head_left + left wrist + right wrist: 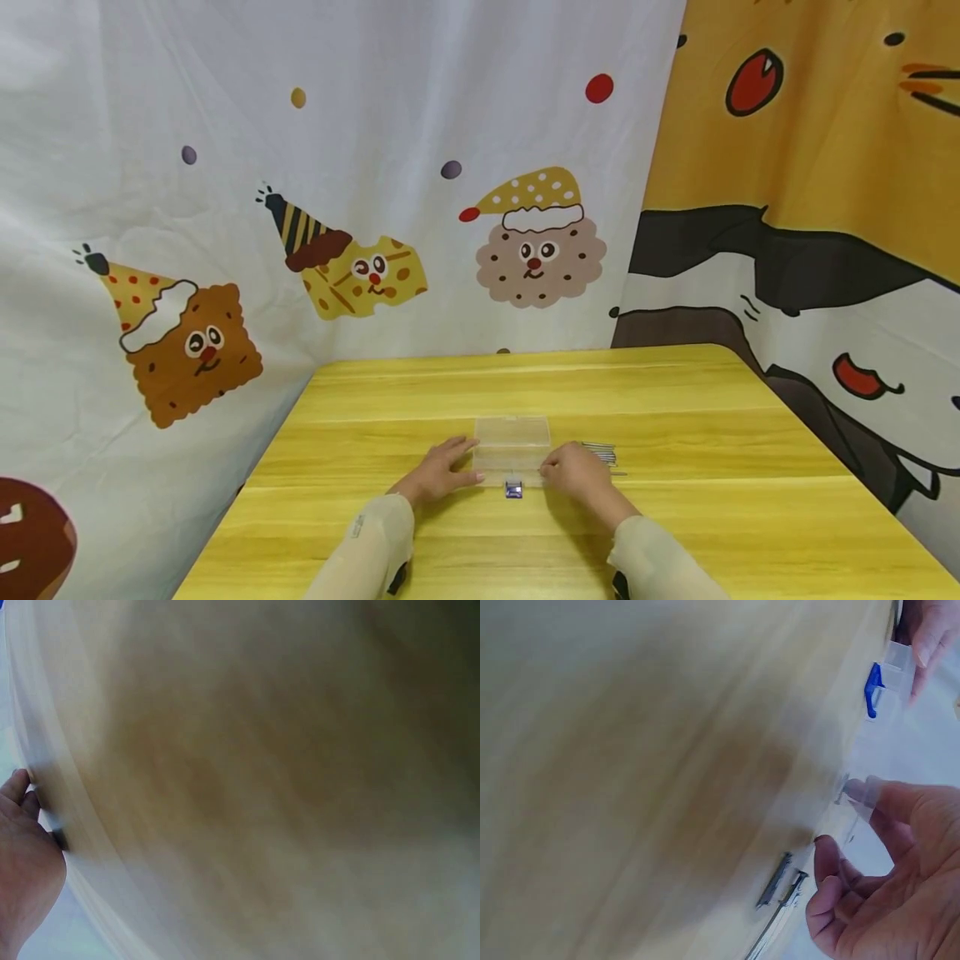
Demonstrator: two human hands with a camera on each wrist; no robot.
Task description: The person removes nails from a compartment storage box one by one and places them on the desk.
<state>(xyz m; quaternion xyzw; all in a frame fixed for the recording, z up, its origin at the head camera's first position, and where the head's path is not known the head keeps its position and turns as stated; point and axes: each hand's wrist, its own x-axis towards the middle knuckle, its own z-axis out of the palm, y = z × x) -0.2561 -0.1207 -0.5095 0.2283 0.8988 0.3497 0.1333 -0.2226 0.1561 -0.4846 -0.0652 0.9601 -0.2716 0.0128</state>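
A clear plastic box [512,458] lies on the table with its lid tipped back. At its front edge is a small blue piece [513,490], which shows as a blue clip shape [872,690] in the right wrist view. My left hand [438,471] rests against the box's left side, fingers and thumb spread and fairly straight. At the right end, the thumb and a finger of my right hand [577,471] pinch a small metal nail [842,789] close by the box; the other fingers curl beneath. The left hand [26,855] shows only at the edge of its wrist view.
Several thin metal nails [602,454] lie on the table just right of the right hand; two of them [776,881] show near its fingers in the right wrist view. The wood-grain table [525,550] ends at a patterned curtain [435,125] behind.
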